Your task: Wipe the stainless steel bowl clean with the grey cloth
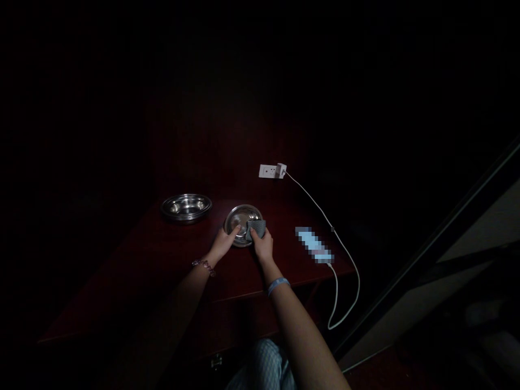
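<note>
A shiny metal bowl (237, 218) is held over the dark red table, tilted so that its inside faces me. My left hand (223, 241) grips its lower left rim, the thumb lying over the inside. In my right hand (263, 245) is a grey-green cloth (257, 228), pinched under the thumb and pressed against the bowl's right side. The fingers of both hands are mostly hidden behind the bowl and the cloth. To the left, more metal bowls (186, 208), apparently stacked, sit on the table.
The dark red table (244, 281) has its front edge close to my knees. A blurred-out phone (314, 245) lies on the right, joined by a white cable (357, 276) to a charger (281, 170) in a wall socket (267, 171). The cable loops below the table edge. Surroundings are very dark.
</note>
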`<state>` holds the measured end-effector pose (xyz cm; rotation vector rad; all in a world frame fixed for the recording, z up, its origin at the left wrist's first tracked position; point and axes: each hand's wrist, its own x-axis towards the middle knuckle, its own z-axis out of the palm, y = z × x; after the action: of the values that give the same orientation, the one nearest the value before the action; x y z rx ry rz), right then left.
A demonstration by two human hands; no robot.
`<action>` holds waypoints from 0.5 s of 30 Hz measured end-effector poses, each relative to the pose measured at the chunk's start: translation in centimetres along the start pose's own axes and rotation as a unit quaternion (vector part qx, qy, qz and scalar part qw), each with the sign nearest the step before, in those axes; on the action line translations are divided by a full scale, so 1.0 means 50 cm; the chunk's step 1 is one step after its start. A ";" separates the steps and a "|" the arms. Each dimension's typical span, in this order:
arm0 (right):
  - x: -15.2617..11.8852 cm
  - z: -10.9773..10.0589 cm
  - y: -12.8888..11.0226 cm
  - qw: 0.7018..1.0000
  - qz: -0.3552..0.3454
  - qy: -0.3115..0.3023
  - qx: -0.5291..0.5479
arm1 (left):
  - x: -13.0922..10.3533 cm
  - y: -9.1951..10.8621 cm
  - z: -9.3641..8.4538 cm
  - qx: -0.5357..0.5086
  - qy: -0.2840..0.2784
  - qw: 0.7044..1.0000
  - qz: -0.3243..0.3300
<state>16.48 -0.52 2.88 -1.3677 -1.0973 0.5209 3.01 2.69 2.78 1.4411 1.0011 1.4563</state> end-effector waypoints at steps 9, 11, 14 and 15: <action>-0.001 -0.003 0.001 1.000 -0.003 -0.001 0.009 | 0.001 0.002 0.001 0.000 0.006 1.000 -0.002; 0.000 -0.003 0.002 1.000 -0.003 0.003 0.009 | 0.000 0.002 0.001 0.003 0.002 1.000 -0.002; 0.001 -0.001 0.003 1.000 0.000 0.014 0.009 | -0.004 0.005 0.000 0.007 -0.014 1.000 0.010; 0.001 -0.001 0.003 1.000 0.002 0.019 0.007 | -0.005 0.007 0.000 0.004 -0.019 1.000 0.015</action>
<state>16.57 -0.48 2.76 -1.3626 -1.0593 0.5018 2.99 2.35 3.01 1.4897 0.9668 1.4414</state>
